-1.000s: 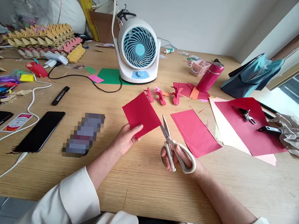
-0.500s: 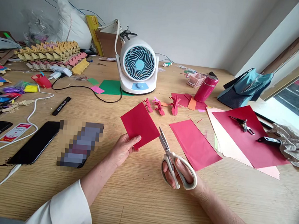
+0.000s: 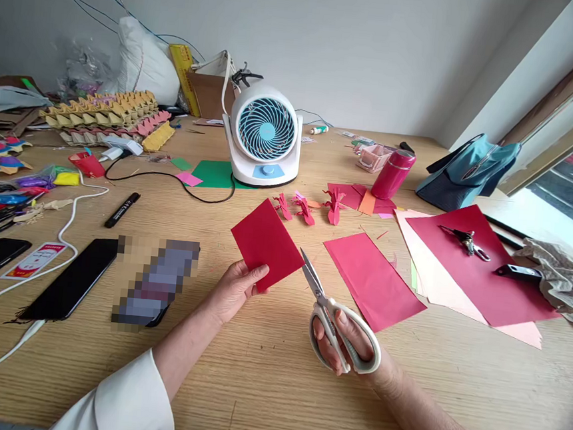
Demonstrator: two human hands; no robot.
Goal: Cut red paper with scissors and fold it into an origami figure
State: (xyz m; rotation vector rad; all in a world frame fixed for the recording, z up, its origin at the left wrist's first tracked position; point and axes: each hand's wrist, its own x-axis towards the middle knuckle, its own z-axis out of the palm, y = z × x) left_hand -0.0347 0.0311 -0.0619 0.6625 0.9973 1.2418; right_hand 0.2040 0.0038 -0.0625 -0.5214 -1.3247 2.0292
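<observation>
Between its thumb and fingers, my left hand [image 3: 240,290] pinches the lower corner of a red paper square [image 3: 268,243], raised over the table. My right hand [image 3: 343,344] has its fingers through the handles of white-handled scissors [image 3: 318,286]. The blades look closed, and their tip is close to the square's right corner; whether they touch I cannot tell. A red paper rectangle [image 3: 373,281] lies flat beyond the scissors. Several small cut red paper figures [image 3: 305,211] rest behind the square.
A white fan [image 3: 267,133] stands at the back centre, a pink bottle [image 3: 393,174] to its right. Large red sheets [image 3: 467,271] bearing keys lie at right. Phones [image 3: 73,280], a marker [image 3: 122,210] and a white cable are at left.
The view has shifted slightly, so most things appear a little lower. My right hand and the scissors have moved slightly down; both hands keep their holds.
</observation>
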